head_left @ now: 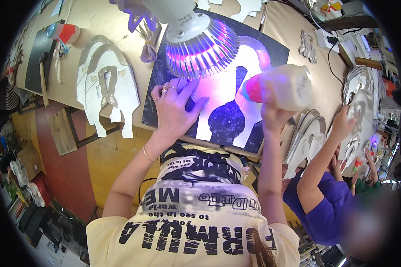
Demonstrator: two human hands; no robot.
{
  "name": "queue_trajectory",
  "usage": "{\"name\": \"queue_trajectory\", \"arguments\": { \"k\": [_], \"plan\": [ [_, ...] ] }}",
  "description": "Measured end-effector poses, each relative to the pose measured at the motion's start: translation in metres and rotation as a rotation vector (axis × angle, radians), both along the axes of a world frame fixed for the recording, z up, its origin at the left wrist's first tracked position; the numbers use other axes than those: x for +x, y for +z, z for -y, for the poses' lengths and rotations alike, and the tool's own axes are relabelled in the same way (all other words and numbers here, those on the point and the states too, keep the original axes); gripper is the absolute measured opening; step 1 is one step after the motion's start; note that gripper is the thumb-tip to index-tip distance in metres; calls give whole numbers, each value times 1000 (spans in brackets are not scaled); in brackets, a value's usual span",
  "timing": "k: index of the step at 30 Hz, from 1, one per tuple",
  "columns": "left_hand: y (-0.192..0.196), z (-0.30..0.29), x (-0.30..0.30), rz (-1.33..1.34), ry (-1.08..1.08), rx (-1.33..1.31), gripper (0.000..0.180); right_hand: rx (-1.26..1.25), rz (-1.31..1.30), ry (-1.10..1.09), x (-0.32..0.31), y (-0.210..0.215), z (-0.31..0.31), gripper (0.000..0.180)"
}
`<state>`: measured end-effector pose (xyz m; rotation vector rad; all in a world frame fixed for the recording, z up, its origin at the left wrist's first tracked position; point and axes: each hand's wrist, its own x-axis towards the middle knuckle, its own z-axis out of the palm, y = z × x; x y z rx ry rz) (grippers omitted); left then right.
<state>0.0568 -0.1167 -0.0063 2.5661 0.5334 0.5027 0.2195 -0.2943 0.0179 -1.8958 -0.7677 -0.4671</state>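
Note:
A white U-shaped shoe upper (247, 52) lies flat on a dark marbled board (278, 50), lit violet by a finned lamp (200, 46) above it. My left hand (176, 107) rests on the upper's left side, fingers stretched out and partly under the lamp's rim. In my right hand (275, 118) is a tilted translucent squeeze bottle (292, 86) with a red band. Its narrow end points left, over the right arm of the upper. The bottle is slightly blurred, and most of my right fingers are hidden behind it.
Left of the board lie stacked shoe uppers (107, 75). Another bottle (64, 33) and a hammer (43, 75) are farther left. More stacked uppers (305, 138) stand at the right, near a co-worker in a purple shirt (318, 204). A bundle of laces (149, 42) lies behind.

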Motion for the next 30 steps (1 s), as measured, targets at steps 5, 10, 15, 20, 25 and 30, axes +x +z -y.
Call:
{"name": "queue_trajectory", "arguments": {
  "k": [5,10,15,20,25,30],
  "plan": [
    [2,0,-1,-14,10,-32,54,8,-169,66,-14,5,5,44],
    [2,0,1,43,6,-4,40,316,-479,-93,-14,1,8,44],
    [3,-1,0,10,3,-17,47,332,-241,-157,21,2,1,35],
    [2,-1,0,17,-3,-15,51,148,-23,-77,33,0,-15,32],
    [1,-1,0,54,-5,-32,50,124,-120,-36,24,-3,-11,36],
    [1,-2,0,43,-9,-26,50,164,-130,-102,28,-8,-17,35]
  ]
}}
